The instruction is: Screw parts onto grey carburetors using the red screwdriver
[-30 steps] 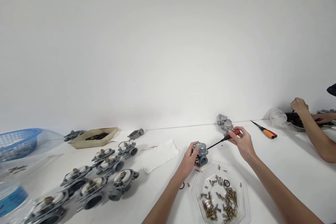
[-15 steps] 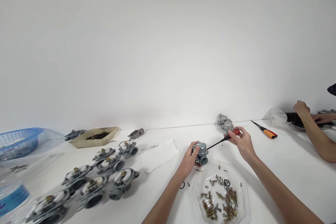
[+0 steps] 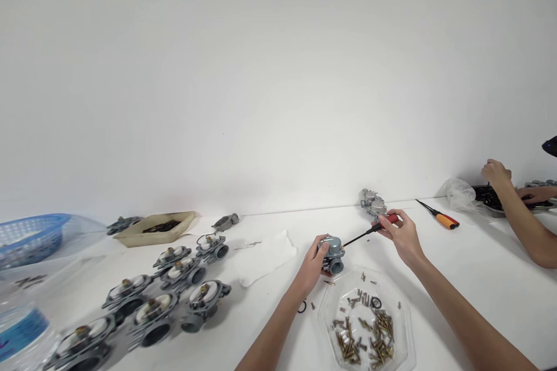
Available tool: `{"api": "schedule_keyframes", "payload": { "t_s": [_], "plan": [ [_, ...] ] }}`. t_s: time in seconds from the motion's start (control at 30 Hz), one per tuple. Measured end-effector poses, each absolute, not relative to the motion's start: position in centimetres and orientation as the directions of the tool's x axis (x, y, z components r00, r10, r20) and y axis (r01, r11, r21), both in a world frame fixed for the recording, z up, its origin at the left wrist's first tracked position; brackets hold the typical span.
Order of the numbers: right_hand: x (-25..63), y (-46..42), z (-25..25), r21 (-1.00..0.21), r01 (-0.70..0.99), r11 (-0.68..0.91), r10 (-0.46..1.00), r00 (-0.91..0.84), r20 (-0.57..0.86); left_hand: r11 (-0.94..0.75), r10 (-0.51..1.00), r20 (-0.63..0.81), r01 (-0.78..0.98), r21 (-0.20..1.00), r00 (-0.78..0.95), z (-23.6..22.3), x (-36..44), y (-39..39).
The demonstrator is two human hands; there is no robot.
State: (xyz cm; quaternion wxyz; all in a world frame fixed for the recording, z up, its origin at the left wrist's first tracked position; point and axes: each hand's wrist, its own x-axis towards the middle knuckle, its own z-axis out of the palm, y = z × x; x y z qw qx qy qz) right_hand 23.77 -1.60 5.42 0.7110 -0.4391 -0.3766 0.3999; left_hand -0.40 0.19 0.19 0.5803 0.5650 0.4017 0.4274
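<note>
Carburetor point(image 3: 333, 255) sits in the person's left hand point(image 3: 311, 266), a little below the middle of the frame, with the fingers wrapped closely around its grey cast body. I can't tell whether its underside is touching the white table point(image 3: 478, 266) or held just above it. The right hand point(image 3: 402, 237) is closed narrowly around a red-handled screwdriver point(image 3: 385, 220), and the thin black shaft reaches across to the carburetor's upper right side. From here I can't see whether the tip is seated in a screw.

That carburetor looks like a stiff, dense casting, fairly heavy for its size, and its smooth metal could slip from a loose grip. I'd judge the main body the safest place to take hold, clear of the small fittings.

Just below the hands lies a clear octagonal plastic tray point(image 3: 319, 316) of brass-coloured screws point(image 3: 378, 330), and a black O-ring point(image 3: 301, 306) lies on the table beside it. Two more carburetors point(image 3: 374, 204) sit beyond the screwdriver's handle, and an orange-handled screwdriver point(image 3: 444, 221) lies further right. A white cloth point(image 3: 263, 258) lies left of the hands, with a cluster of carburetors point(image 3: 174, 290) at lower left. Along the far right edge, a co-worker's hands point(image 3: 496, 173) work over a dark metal pan point(image 3: 491, 203).
</note>
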Motion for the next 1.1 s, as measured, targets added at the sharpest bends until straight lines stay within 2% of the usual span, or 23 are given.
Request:
{"api": "schedule_keyframes", "payload": {
  "t_s": [0.53, 1.1],
  "plan": [
    [23.9, -1.2, 4.9, -0.923, -0.247, 0.293, 0.908, 0.373, 0.189, 0.009, 0.947, 0.024, -0.099, 0.995, 0.321, -0.3, -0.6, 0.5],
    [23.6, -1.6, 5.3, -0.923, -0.253, 0.29, 0.908, 0.379, 0.181, 0.015, 0.95, 0.012, -0.086, 0.996, 0.311, -0.9, -0.8, 0.8]
  ]
}}
